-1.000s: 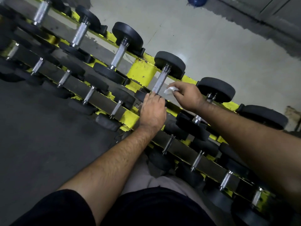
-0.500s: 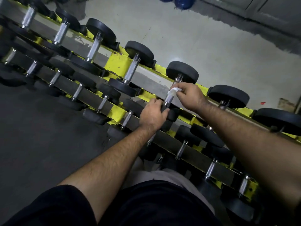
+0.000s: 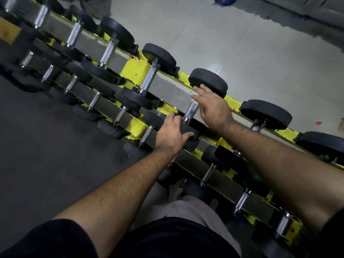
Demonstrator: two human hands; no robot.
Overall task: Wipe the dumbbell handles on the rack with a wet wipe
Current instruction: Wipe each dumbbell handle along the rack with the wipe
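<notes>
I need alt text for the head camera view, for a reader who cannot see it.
A person's left hand grips the near black rubber head of a dumbbell on a yellow steel rack, while the right hand rests on its knurled silver handle. No wipe is visible. More black dumbbells fill two tiers.

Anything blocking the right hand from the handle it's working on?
Nothing visible. The right hand is already over the upper part of the knurled dumbbell handle, fingers extended toward the far weight head. The left hand grips the near weight head. No wipe is visible.
</notes>
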